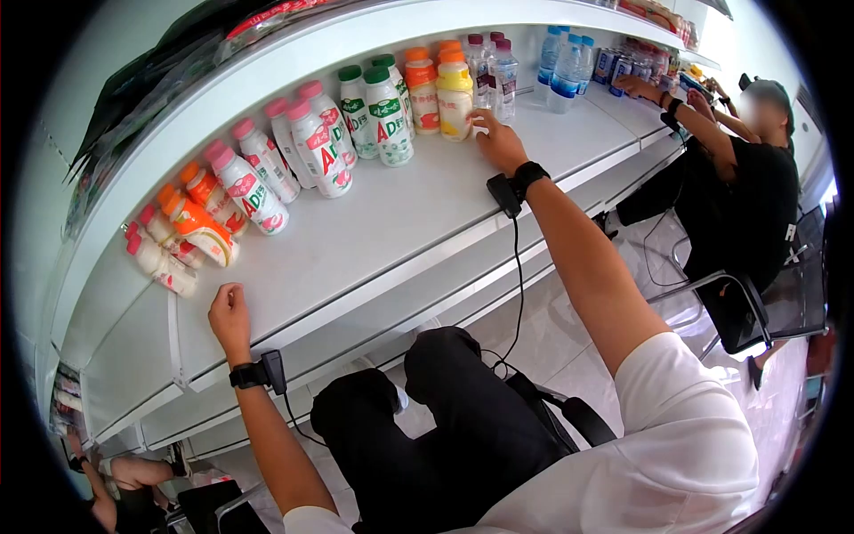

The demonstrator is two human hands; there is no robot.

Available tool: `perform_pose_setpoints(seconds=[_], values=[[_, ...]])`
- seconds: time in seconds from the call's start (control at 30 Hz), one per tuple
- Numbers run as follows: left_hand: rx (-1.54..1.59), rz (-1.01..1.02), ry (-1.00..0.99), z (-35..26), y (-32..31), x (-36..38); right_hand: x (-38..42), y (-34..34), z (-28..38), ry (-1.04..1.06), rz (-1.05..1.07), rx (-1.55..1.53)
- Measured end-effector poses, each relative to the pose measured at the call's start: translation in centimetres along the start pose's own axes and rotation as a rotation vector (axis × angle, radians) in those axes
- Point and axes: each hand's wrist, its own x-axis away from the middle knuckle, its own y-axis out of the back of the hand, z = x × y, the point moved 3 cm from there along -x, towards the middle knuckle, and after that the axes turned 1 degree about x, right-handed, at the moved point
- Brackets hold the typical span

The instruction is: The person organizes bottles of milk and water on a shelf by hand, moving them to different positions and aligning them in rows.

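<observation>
White shirt cloth (623, 454) and dark trousers (445, 392) fill the near view, with both bare forearms reaching over the grey shelf (391, 222). At this point the work seems to be at the row of drinks: the right hand (501, 144) is at the side of a yellow-wrapped bottle (455, 102) with an orange cap, its fingers bent and slightly parted, not wrapped round it; whether they touch it is hard to tell. Handling that bottle calls for care, since upright neighbours stand close: an orange-capped bottle (422, 93) on one side, clear purple-capped bottles (505, 80) on the other. The left hand (229, 313) lies by the shelf's front edge, below the leaning pink-capped bottles (165, 270), fingers loosely curled; its palm is hidden, so I cannot tell if it holds anything. Green-capped bottles (389, 120) stand mid-row, and blue-capped water bottles (566, 76) farther right. Beyond, a seated person in black (738, 178) reaches towards cans (620, 73); another person (133, 472) shows partly at lower left, above pale floor tiles (569, 311).
</observation>
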Motion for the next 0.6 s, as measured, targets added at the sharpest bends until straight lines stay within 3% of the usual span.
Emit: perform_pose_setpoints(seconds=[0.27,0.6], values=[[0.033,-0.048,-0.019,0.18,-0.24,-0.02,0.05,0.12,0.2,-0.105,0.091,-0.003],[0.0,-0.004,-0.019,0.08,-0.02,-0.02,0.02,-0.41,0.14,-0.094,0.044,0.204]])
